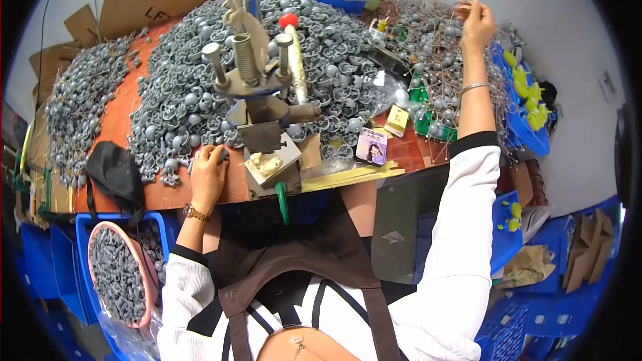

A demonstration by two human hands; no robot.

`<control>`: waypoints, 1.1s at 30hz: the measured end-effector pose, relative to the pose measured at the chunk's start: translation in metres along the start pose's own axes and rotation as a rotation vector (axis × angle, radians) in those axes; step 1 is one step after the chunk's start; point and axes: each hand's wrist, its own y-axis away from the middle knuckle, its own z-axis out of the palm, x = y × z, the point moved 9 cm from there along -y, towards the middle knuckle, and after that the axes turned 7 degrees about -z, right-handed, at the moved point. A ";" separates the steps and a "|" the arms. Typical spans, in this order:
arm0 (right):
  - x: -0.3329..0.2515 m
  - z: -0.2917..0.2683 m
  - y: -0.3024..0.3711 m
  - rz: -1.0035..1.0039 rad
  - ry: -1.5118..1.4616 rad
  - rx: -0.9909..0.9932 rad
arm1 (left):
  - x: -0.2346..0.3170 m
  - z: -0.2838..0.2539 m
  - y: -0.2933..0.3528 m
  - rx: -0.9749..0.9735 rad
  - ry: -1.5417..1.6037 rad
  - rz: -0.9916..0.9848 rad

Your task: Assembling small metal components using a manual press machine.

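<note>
Near the table's front edge, left of the hand press (257,103), my left hand (207,177) is closed round a small dark grey piece (223,155). My right hand (476,23) reaches to the far right, its fingers pinched together above a heap of thin wire stems with grey balls (441,60). What those fingertips hold is too small to make out. A large pile of grey curved plastic parts and balls (180,83) surrounds the press. On the press bed lies a pale block (264,164), with a green handle (281,202) below it.
A red-knobbed lever (289,21) rises beside the press. A black cloth bag (115,172) lies at the left edge. Below it, a pink basket (144,281) of grey pieces sits in a blue crate (83,241). A purple card box (371,147) lies right of the press.
</note>
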 end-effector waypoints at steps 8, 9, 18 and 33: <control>-0.009 0.034 0.065 0.351 -0.031 -0.360 | 0.006 0.006 -0.004 0.044 0.111 0.009; -0.001 0.041 0.080 0.377 0.042 -0.447 | 0.005 0.005 -0.004 0.059 0.178 -0.011; 0.023 0.063 0.140 0.708 -0.200 -0.370 | -0.027 -0.003 0.009 0.303 0.488 -0.219; -0.042 0.097 0.122 0.711 -1.026 -0.271 | 0.061 0.021 0.011 0.060 0.646 0.122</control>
